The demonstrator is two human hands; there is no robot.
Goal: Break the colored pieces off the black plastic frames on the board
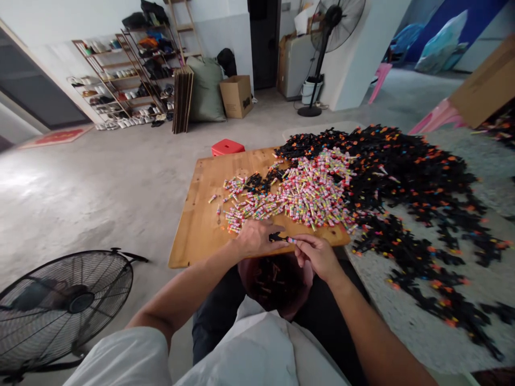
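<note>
My left hand [256, 237] is at the near edge of the wooden board, its fingers closed around a small black plastic piece [277, 237]. Between the thumb and fingers of my right hand [318, 255] is a small tube with a colourful wrapper [292, 240], its end meeting the black piece. Just beyond my hands spreads a heap of similar pink, white and yellow tubes [311, 190]. A few black pieces [257, 183] lie among them. Below my hands, a dark red bowl [308, 281] sits between my legs with small items inside, too dim to make out.
The wooden board [201, 214] bears the tubes. To the right, a large pile of black pieces with orange bits [402, 166] covers a grey speckled tabletop [378, 300]. A floor fan [80, 300] stands at left, a red stool [228, 147] behind the board, shoe racks [120, 80] farther back.
</note>
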